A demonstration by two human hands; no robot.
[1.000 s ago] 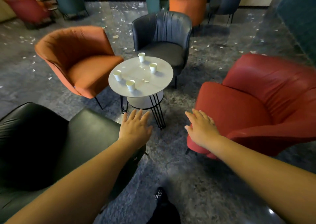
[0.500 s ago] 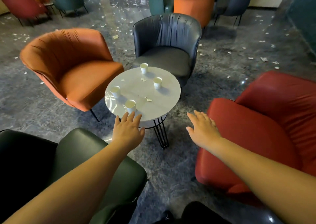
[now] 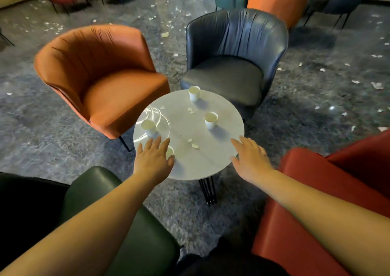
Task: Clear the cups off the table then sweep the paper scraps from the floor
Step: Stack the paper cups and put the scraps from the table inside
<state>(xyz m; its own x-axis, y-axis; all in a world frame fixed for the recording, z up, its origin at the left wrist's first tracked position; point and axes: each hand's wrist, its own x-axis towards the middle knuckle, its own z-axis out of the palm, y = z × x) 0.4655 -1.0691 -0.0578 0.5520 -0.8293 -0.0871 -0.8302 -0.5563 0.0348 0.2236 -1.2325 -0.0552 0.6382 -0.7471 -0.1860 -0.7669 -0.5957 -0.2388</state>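
White paper cups stand on the round table (image 3: pixel 211 162) at frame centre; the nearest cup (image 3: pixel 170 151), half hidden under the left hand (image 3: pixel 153 159), looks light and crushable, best pinched gently round its wall. Both hands reach palm-down with fingers spread and empty, the right hand (image 3: pixel 251 159) over the table's right rim.

Small round table with pale marble-look top (image 3: pixel 219 147) on thin black wire legs (image 3: pixel 208 191). Four white paper cups stand upright on it: far edge (image 3: pixel 194 93), right of centre (image 3: pixel 211 119), left side (image 3: pixel 149 127), near-left cup (image 3: pixel 170 151) mostly hidden. Torn white paper scraps (image 3: pixel 195 146) lie on the top between cups. Dark grey speckled floor (image 3: pixel 306 98) carries many scattered white paper bits (image 3: pixel 377 85).
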